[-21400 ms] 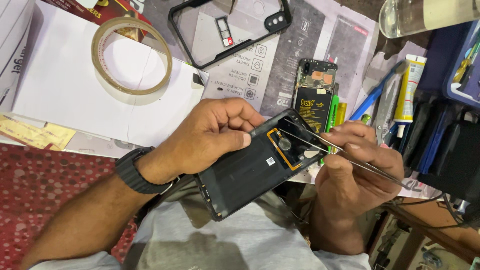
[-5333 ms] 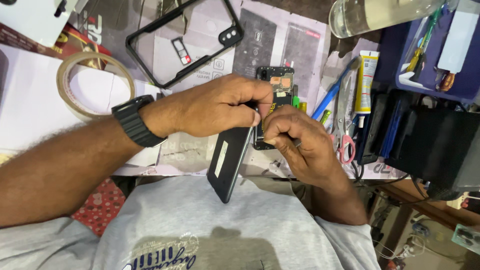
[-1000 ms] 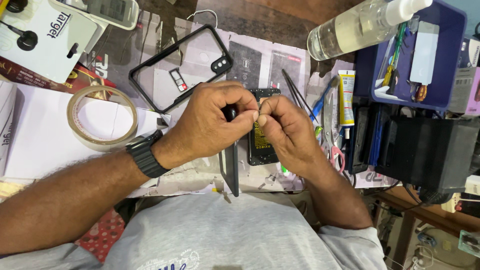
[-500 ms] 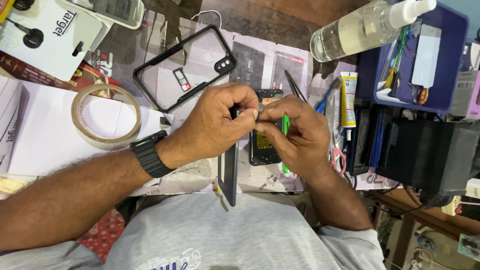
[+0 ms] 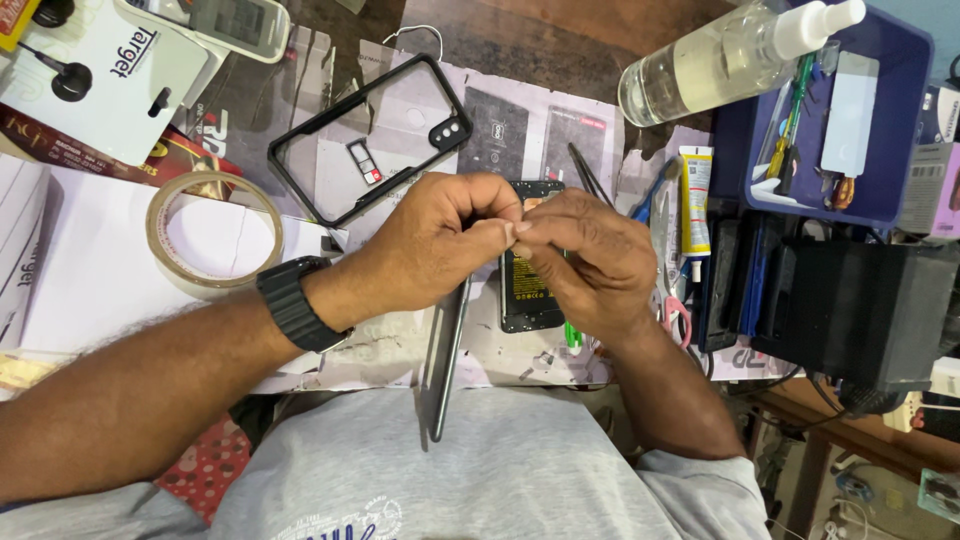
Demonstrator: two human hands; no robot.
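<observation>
Dark grey and seen edge-on, the phone hangs upright from the left hand, which is curled tight on its top end, lower edge over the person's shirt. The right hand meets it there, fingertips pinched narrow against the left thumb; whatever small part sits between them is hidden. A green tool pokes out below the right palm.

Just behind the hands a bare phone board lies on the paper-covered table. Tweezers and a glue tube lie to the right, a clear phone case and a tape roll to the left, a spray bottle farther back.

The grip looks risky: the phone is held only at one end, so a hard pull by the right fingers could twist it loose into the lap. A tiny part pinched that tightly could also spring away and vanish among the clutter.
</observation>
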